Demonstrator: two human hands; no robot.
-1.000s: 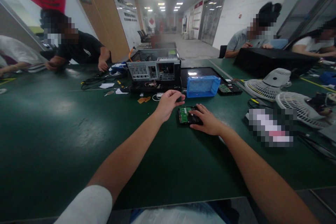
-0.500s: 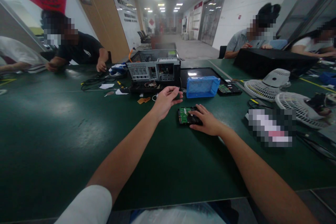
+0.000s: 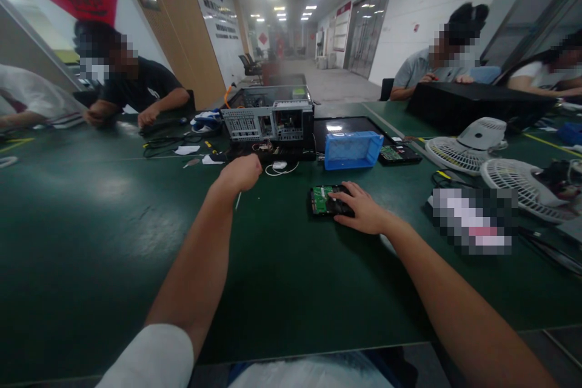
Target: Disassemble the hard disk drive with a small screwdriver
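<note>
While the R hand (image 3: 362,211) sits palm-down on the hard drive (image 3: 322,201), the L hand (image 3: 240,173) is well off to the left, just above mid-frame. Drive lies flat on the green table (image 3: 273,297), a bit right of frame centre, circuit board up. Long axis looks approx L-to-R across the frame; its right end is under the R hand, the left end w/ the green board is uncovered & points to the L hand's side.

Key relation: from the L hand the drive lies right & a bit lower in frame, well apart. R hand is nearer, touching it.

R grip: fingers spread over the top, thumb by the lower edge, no clear pinch. L grip: fingers curled in; can't tell if anything's inside. Thin pale stick (image 3: 237,200) shows just below it, can't tell if held.

Nearby: white cable (image 3: 279,165) just right of L hand, computer case (image 3: 268,115) above, blue bin (image 3: 352,151) above the drive, 2nd drive (image 3: 400,154) further upper right.
</note>
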